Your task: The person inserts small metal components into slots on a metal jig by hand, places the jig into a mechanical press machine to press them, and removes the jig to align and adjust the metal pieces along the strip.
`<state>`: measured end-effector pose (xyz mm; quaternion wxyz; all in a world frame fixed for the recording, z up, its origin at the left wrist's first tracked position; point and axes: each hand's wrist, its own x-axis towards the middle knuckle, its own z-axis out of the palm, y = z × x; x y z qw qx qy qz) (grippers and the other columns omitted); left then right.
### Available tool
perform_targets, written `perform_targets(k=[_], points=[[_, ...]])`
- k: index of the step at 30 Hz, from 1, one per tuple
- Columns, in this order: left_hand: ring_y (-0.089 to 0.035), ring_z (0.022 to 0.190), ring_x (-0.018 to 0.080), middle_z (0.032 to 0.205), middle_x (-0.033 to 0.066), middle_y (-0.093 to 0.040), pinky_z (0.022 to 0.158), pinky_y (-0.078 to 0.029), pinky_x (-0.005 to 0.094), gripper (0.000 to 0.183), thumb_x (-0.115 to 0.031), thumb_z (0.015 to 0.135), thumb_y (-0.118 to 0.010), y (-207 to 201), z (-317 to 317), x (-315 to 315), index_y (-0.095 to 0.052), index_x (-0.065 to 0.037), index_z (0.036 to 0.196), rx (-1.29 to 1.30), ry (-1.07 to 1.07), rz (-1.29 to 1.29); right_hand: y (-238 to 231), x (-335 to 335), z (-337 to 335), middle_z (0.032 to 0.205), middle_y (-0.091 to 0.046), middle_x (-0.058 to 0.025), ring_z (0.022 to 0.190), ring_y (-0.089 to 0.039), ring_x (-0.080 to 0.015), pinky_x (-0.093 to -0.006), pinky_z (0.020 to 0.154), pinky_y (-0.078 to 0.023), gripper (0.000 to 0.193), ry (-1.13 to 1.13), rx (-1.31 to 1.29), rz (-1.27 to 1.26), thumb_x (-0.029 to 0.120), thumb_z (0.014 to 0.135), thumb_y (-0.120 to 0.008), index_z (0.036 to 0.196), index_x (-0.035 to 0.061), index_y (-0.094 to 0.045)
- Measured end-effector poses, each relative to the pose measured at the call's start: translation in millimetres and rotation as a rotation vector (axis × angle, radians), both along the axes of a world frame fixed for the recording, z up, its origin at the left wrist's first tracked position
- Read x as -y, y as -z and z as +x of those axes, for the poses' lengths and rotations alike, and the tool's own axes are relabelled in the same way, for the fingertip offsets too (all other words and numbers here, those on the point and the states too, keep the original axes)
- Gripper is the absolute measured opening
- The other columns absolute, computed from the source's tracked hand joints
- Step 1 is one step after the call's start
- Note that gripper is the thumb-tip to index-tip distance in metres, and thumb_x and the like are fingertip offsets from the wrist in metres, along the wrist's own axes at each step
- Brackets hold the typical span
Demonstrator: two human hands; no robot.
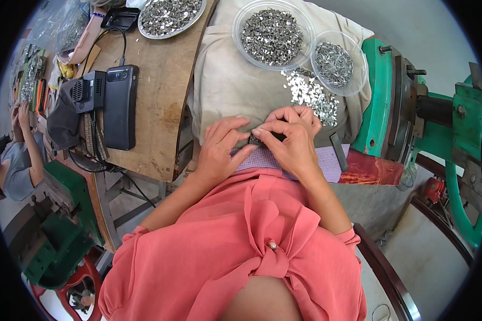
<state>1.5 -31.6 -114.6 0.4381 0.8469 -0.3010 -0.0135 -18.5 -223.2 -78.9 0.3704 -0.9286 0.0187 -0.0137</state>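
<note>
My left hand (222,147) is closed, its thumb and forefinger gripping the near side of a small dark metal piece (255,140). Over the same piece, my right hand (294,142) makes a pinch with thumb and forefinger; whatever lies between those tips is too small to make out. Just beyond the right hand, a loose pile of small shiny metal bits (310,93) is spread on the cloth (217,80). A flat dark bar (338,152) lies to the right of that hand. Both hands are low over the cloth, close to my lap.
A clear tub of dark metal parts (235,32) and a smaller clear tub of silvery parts (365,75) stand at the back. The wooden table (160,107) at left bears a black power bank (121,107) and a metal plate (142,27). A green machine (375,96) flanks the right.
</note>
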Motion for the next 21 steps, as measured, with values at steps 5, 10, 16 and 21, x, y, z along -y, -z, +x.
perform_targets(k=[5, 10, 16, 21], points=[[-0.059, 0.118, 0.0299, 0.124, 0.0092, -0.064, 0.094, -0.042, 0.0411, 0.030, -0.010, 0.069, -0.082, 0.6, -0.4, 0.2, -0.063, -0.005, 0.092, -0.011, -0.019, -0.015, 3.6, -0.8, -2.5, 0.095, -0.062, 0.0042, 0.106, -0.046, -0.0254, -0.0460, 0.097, -0.024, 0.015, -0.007, 0.019, -0.020, 0.030, 0.075, -0.080, 0.079, 0.0158, -0.079], [-0.059, 0.118, 0.0303, 0.124, 0.0095, -0.064, 0.094, -0.042, 0.0412, 0.029, -0.009, 0.070, -0.082, 0.2, -0.6, -0.9, -0.063, -0.005, 0.092, -0.016, -0.021, -0.020, 2.8, -2.6, -1.8, 0.096, -0.062, 0.0037, 0.106, -0.046, -0.0260, -0.0467, 0.098, -0.024, 0.015, -0.021, 0.005, -0.032, 0.030, 0.074, -0.081, 0.080, 0.0166, -0.079], [-0.059, 0.118, 0.0302, 0.124, 0.0096, -0.064, 0.094, -0.042, 0.0412, 0.030, -0.010, 0.071, -0.082, -0.3, -0.4, 0.4, -0.065, -0.005, 0.095, -0.015, -0.020, -0.012, 1.5, 0.9, -1.2, 0.096, -0.061, 0.0041, 0.107, -0.046, -0.0259, -0.0466, 0.097, -0.024, 0.014, -0.032, -0.004, -0.039, 0.029, 0.074, -0.080, 0.081, 0.0173, -0.080], [-0.059, 0.117, 0.0303, 0.123, 0.0097, -0.064, 0.094, -0.042, 0.0414, 0.030, -0.010, 0.071, -0.081, 1.3, -0.5, 0.1, -0.065, -0.005, 0.095, -0.020, -0.022, -0.020, 1.8, -0.2, -0.7, 0.096, -0.061, 0.0043, 0.107, -0.046, -0.0258, -0.0471, 0.097, -0.024, 0.013, -0.037, -0.001, -0.052, 0.029, 0.074, -0.080, 0.081, 0.0176, -0.080]])
